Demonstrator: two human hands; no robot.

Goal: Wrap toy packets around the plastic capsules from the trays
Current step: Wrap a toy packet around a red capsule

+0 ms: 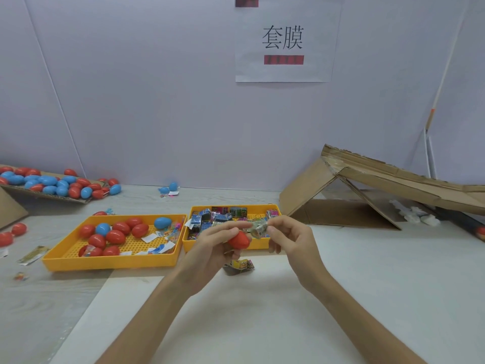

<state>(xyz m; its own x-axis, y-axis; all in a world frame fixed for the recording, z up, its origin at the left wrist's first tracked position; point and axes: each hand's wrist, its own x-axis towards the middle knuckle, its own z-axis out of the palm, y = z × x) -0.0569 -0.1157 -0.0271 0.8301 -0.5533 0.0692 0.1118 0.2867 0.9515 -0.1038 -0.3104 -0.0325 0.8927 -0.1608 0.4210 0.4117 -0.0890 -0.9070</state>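
Just below the middle of the frame, the left hand holds a red capsule, with the fingers curled round its near end and the rounded tip pointing toward the right hand. The right hand pinches a small toy packet between thumb and fingertips. The packet sits just above and to the right of the capsule's tip, and whether the two touch is hard to tell. Both hands hover over the front edge of the packet tray, a yellow tray filled with printed packets. To its left lies the capsule tray, also yellow, which holds red and blue capsules and a few paper slips. A spare packet lies on the table below the hands. In the upper left, a cardboard box holds many more capsules, and two loose capsules rest near the left edge. A cardboard ramp slopes along the right, and a paper sign hangs on the wall.
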